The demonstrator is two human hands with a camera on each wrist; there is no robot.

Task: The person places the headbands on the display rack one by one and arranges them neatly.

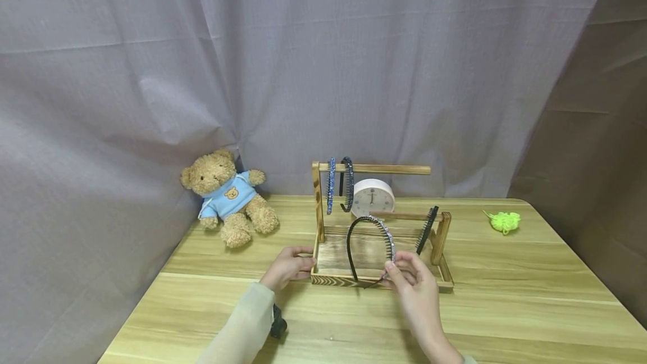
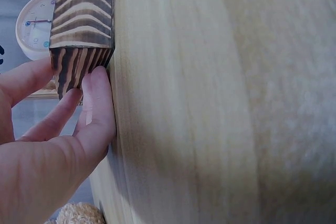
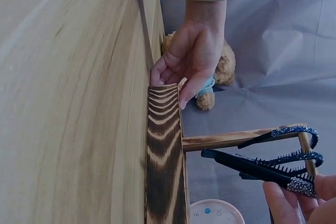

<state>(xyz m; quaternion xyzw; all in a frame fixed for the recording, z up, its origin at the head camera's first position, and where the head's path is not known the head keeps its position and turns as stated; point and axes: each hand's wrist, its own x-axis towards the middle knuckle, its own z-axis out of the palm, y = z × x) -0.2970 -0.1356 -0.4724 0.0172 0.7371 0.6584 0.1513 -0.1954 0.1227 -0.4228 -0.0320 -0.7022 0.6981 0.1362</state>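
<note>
My right hand (image 1: 417, 288) pinches one end of a black toothed headband (image 1: 388, 235) with silvery stones. Its arch stands above the tray of a wooden rack (image 1: 328, 281), near the free end of the lower bar (image 1: 399, 216). Whether the band is round that bar, I cannot tell. My left hand (image 1: 287, 268) rests its fingertips on the tray's left end; in the left wrist view the fingers (image 2: 97, 103) touch the striped end wood. A blue glittery headband (image 1: 331, 187) and a dark one (image 1: 349, 184) hang from the upper bar. Another black toothed headband (image 1: 427, 230) hangs on the lower bar.
A white round clock (image 1: 373, 198) stands behind the rack. On the left sits a teddy bear (image 1: 229, 198) in a blue top. A bright green tangle of yarn (image 1: 504, 222) lies to the right. Grey cloth (image 1: 354, 72) hangs behind the wooden table (image 1: 505, 296).
</note>
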